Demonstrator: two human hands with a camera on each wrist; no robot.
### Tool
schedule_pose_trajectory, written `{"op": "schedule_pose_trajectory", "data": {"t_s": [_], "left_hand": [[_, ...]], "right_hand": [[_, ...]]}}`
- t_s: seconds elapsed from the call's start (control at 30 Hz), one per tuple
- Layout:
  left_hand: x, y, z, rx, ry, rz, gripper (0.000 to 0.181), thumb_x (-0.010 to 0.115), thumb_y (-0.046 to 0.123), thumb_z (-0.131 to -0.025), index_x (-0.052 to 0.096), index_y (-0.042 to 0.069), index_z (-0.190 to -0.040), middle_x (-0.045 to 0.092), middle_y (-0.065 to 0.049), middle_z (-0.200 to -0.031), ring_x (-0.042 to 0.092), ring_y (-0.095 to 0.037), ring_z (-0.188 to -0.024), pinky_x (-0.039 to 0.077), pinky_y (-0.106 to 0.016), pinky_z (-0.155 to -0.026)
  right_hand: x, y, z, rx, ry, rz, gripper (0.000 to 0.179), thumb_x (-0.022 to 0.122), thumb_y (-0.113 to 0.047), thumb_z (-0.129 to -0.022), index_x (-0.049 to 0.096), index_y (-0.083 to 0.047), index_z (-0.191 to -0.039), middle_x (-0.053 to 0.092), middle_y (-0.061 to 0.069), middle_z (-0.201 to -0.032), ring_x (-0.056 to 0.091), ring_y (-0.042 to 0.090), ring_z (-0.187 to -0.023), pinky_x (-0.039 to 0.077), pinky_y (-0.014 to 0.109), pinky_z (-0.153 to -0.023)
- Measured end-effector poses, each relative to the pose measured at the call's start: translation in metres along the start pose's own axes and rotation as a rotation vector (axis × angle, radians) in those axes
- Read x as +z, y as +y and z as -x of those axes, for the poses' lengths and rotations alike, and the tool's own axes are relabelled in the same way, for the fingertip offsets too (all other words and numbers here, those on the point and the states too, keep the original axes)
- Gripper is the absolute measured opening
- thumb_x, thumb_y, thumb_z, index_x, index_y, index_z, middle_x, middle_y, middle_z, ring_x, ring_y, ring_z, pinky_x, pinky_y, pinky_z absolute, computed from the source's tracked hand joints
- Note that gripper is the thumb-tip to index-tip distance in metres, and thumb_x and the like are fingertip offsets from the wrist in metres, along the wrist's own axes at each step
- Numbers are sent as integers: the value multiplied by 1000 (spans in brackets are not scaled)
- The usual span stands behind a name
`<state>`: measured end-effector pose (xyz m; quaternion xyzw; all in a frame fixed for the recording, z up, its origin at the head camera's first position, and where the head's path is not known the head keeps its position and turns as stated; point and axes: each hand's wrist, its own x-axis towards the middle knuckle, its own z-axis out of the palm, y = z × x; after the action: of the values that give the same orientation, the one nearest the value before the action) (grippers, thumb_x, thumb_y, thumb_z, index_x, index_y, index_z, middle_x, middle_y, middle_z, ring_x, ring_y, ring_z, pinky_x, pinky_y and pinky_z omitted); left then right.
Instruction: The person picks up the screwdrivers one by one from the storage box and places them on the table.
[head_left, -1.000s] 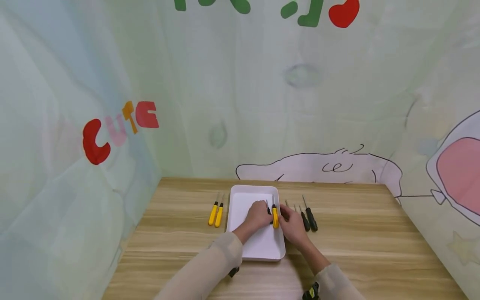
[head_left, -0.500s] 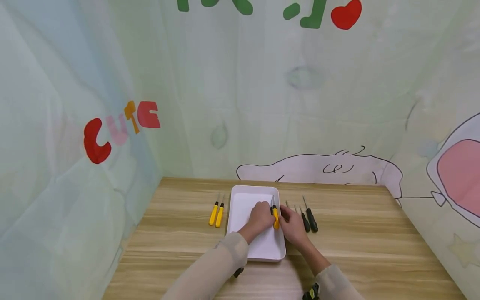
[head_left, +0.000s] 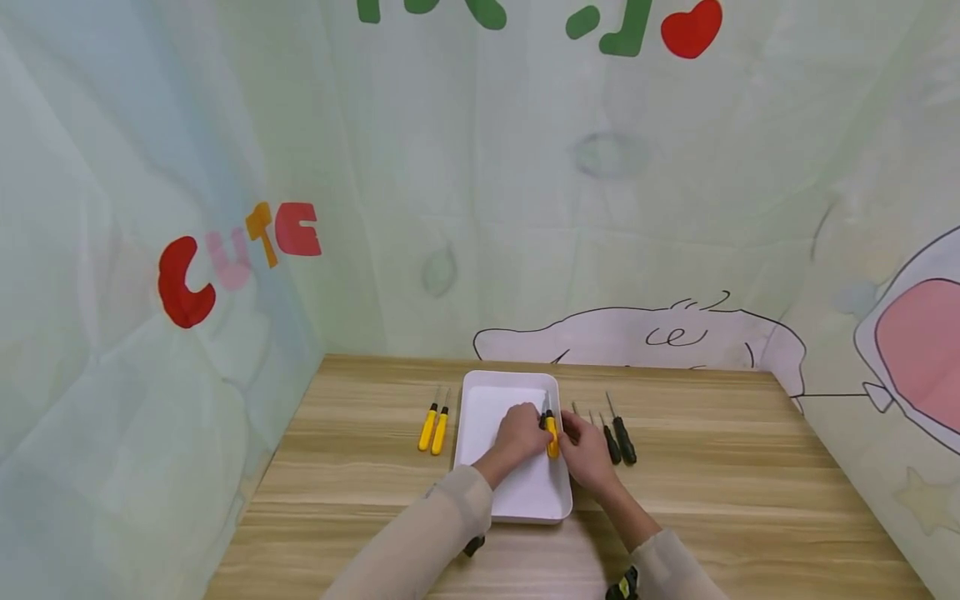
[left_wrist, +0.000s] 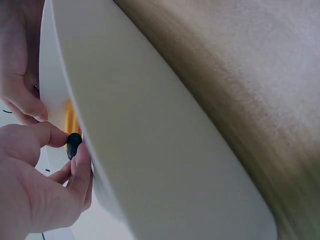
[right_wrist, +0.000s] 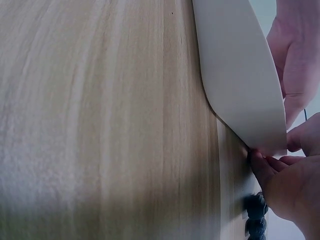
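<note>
In the head view, my left hand (head_left: 519, 433) reaches into a white tray (head_left: 517, 500). Thumb and fingers pinch a screwdriver by its black handle (left_wrist: 74, 142), whose end shows in the left wrist view. Right alongside it in the tray lies a screwdriver with a yellow handle (head_left: 552, 437), close to the right wall. My right hand (head_left: 588, 454) grips that wall, its thumb at the rim and its fingertips (right_wrist: 257, 162) against the outside. The left hand covers most of the black handle in the head view.
Left of the tray, two yellow-handled screwdrivers (head_left: 427, 429) lie side by side on the wooden table (head_left: 360, 517). Several screwdrivers, some with visible black handles (head_left: 624, 442), lie to the right, partly behind the right hand. A printed curtain (head_left: 405, 208) surrounds the table.
Over the last second my left hand has shifted slightly right, bringing the black-handled screwdriver closer against the yellow one. The right hand has stayed at the tray's wall.
</note>
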<state>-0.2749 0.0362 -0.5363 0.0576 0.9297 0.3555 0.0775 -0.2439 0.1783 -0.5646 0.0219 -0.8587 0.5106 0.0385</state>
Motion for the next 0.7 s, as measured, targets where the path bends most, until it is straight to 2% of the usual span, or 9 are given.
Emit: {"op": "schedule_pose_trajectory", "data": {"t_s": [0.13,0.23,0.43,0.57,0.7], "left_hand": [[-1,-1,1,-1,5,19,22,81,14,-92,69,-2,-98,59,-6,-82,56,-18,-69,45,-23,-57],[-2,-2,2,2,18,24,25,81,15,-91,70,-3,-104,62,-5,-87,57,-17,-73,50,-25,-63],[-7,-1,6,8,16,129,29,81,12,-92,68,-4,-112,67,-9,-96,61,-20,-84,60,-28,-78],[-12,-2,6,25,11,163,31,81,11,-91,69,-4,-115,68,-8,-96,61,-19,-86,61,-30,-83],[-17,-3,8,36,-3,168,32,81,13,-92,69,-3,-118,67,-5,-96,60,-18,-85,61,-30,-82]], "right_hand": [[0,1,-1,-3,5,7,44,59,1,-101,56,13,-143,64,29,-140,63,42,-131,52,53,-109],[0,2,-1,1,5,10,44,59,1,-101,57,13,-143,64,29,-139,63,41,-130,52,53,-109],[0,2,0,4,-1,10,44,59,1,-102,57,11,-144,64,28,-140,62,40,-131,52,53,-109],[0,1,0,-1,-4,21,43,58,1,-102,57,11,-144,64,28,-141,62,41,-131,52,53,-109],[0,0,1,14,1,24,44,58,0,-102,57,10,-144,64,27,-140,63,40,-131,52,53,-109]]}}
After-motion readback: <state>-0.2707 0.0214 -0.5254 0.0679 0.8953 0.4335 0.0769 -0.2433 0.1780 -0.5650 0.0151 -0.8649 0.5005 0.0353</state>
